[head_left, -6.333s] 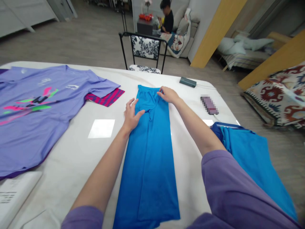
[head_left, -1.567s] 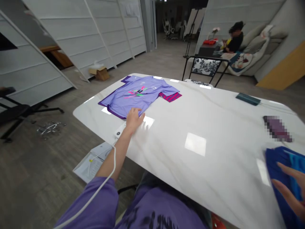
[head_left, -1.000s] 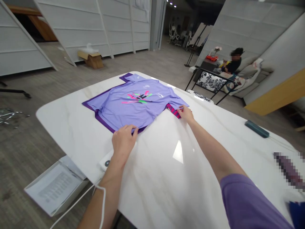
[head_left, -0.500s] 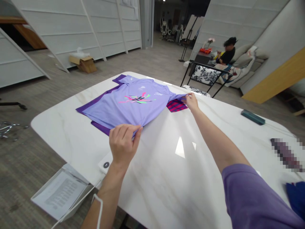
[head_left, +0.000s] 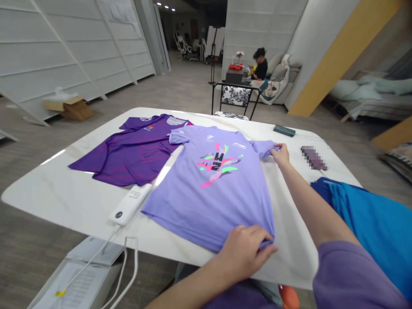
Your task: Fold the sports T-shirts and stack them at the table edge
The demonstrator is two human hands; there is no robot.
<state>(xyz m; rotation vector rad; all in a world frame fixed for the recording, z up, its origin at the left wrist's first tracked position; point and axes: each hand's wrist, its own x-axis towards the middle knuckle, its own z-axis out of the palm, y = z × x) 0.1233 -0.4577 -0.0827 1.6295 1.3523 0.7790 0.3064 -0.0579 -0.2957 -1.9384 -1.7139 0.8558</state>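
Note:
A lavender T-shirt (head_left: 183, 193) with a pink, green and black print lies spread face up across the white marble-patterned table (head_left: 41, 193). My left hand (head_left: 246, 249) pinches its lower hem corner near the table's front edge. Farther off, my right hand (head_left: 280, 154) grips the end of the sleeve on the right side. To the left lies a dark purple T-shirt (head_left: 138, 150), flat but creased, just touching or partly under the lavender sleeve; which of the two I cannot tell.
A white power bank (head_left: 131, 204) with a cable lies by the shirts. Blue clothing (head_left: 370, 219), a dark green case (head_left: 284, 130) and a pixelated object (head_left: 313, 158) are on the right. Beyond stand a patterned chair (head_left: 236, 96) and a seated person (head_left: 260, 66). An open white box (head_left: 77, 274) sits below.
The lavender T-shirt has moved right and toward me, off the dark purple one, which is now uncovered. Both hands still hold it. My view has turned to the right.

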